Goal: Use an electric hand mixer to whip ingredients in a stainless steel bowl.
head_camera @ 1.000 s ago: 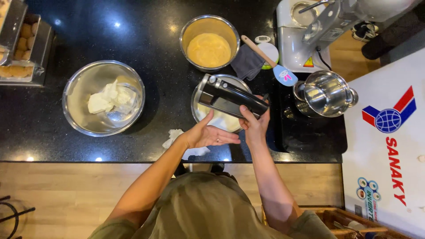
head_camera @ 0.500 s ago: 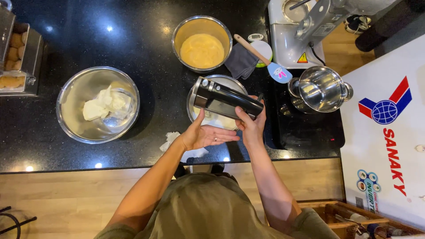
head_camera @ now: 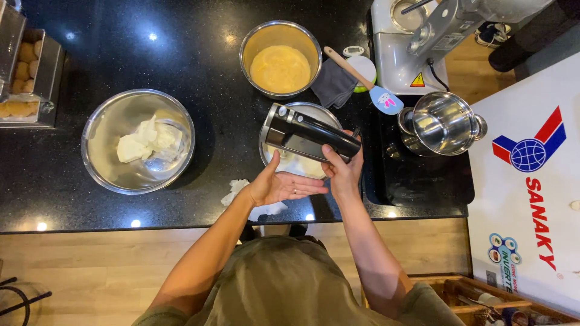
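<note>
My right hand (head_camera: 343,170) grips a black hand mixer (head_camera: 308,134) by its handle and holds it level over a steel bowl (head_camera: 321,111) of pale mixture. My left hand (head_camera: 279,185) is flat, palm up and fingers apart, just below the mixer at the bowl's near rim, holding nothing. The mixer's body hides most of the bowl and its beaters.
On the black counter (head_camera: 199,66) stand a steel bowl with white lumps (head_camera: 139,140), a bowl of yellow batter (head_camera: 280,59), a grey cloth (head_camera: 333,84), a spatula (head_camera: 373,88), a steel mixer bowl (head_camera: 441,124), a stand mixer (head_camera: 435,36) and crumpled paper (head_camera: 237,191). A tray of pastries (head_camera: 24,78) sits at the left edge.
The mixer, held in my right hand, has tilted slightly over the bowl. My left hand stays flat beneath it. The view has shifted a little.
</note>
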